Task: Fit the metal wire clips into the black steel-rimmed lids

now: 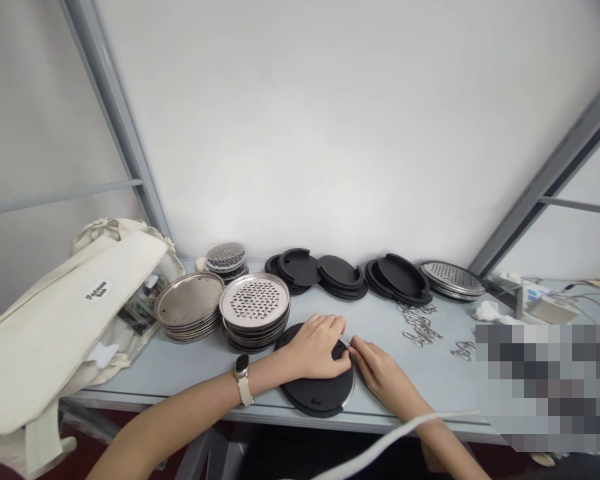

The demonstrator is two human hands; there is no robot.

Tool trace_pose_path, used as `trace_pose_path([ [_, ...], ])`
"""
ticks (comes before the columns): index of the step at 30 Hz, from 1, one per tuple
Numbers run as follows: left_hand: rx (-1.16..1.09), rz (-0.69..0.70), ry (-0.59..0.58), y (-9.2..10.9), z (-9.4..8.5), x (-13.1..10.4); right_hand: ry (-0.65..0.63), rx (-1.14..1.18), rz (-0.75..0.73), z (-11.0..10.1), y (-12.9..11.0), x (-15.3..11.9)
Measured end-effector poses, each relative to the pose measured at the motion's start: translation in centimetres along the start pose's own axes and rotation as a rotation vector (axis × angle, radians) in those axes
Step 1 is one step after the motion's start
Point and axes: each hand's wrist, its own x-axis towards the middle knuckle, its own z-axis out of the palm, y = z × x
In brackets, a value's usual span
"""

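Two bare hands work at a black round disc (305, 390), which lies flat on the table (180, 370) near its front edge. The left hand (323, 347) is laid across the top of the disc, fingers bent toward its right side; whether they grip anything underneath cannot be told. The right hand (377, 367) is narrow, thumb and fingertips brought together on the thin metal edge (351, 395) showing along the disc's right side.

The disc looks stiff and fairly light, probably plastic, with a smooth face that might slide on the tabletop unless a palm steadies it. Its thick black outer rim seems the safest hold; the bare metal looks thin, hard and possibly sharp, better taken lightly by the border. Just behind, to the left, stands a stack of grater plates (255, 300), whose raised teeth would likely scratch fingers. Small metal clips (420, 327) lie to the right.
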Motion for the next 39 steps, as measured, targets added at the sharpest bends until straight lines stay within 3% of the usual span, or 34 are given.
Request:
trace_pose_path([
  [9, -0.085, 0.120, -0.051, -0.23, -0.13, 0.01, -0.020, 0.049, -0.019, -0.29, -0.13, 0.10],
  [22, -0.027, 0.052, -0.020, 0.10, -0.35, -0.04, -0.031, 0.008, -0.014, -0.15, -0.09, 0.03],
  [39, -0.089, 0.073, -0.033, -0.18, 0.07, 0.03, -0.018, 0.057, -0.013, -0.24, -0.12, 0.02],
])
